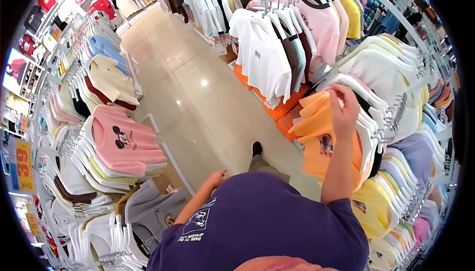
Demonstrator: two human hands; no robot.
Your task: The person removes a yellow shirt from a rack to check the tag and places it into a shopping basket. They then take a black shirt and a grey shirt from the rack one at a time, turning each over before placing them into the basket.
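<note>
My right hand is closed on the upper edge of an orange shirt with a dark print, which hangs on the rack at the right. White shirts on hangers lie just behind it, and a yellow shirt hangs below. Low at my left side, beside my purple shirt, is my left hand. A finger of it points outward; the other fingers are too small and blurred to make out, and it touches no rack. Nearest to it on the left is a grey shirt.
A pink shirt with a mouse print faces out from the left rack. Ahead, a white shirt hangs above orange boxes. A tiled aisle runs between the racks. A price sign stands far left.
</note>
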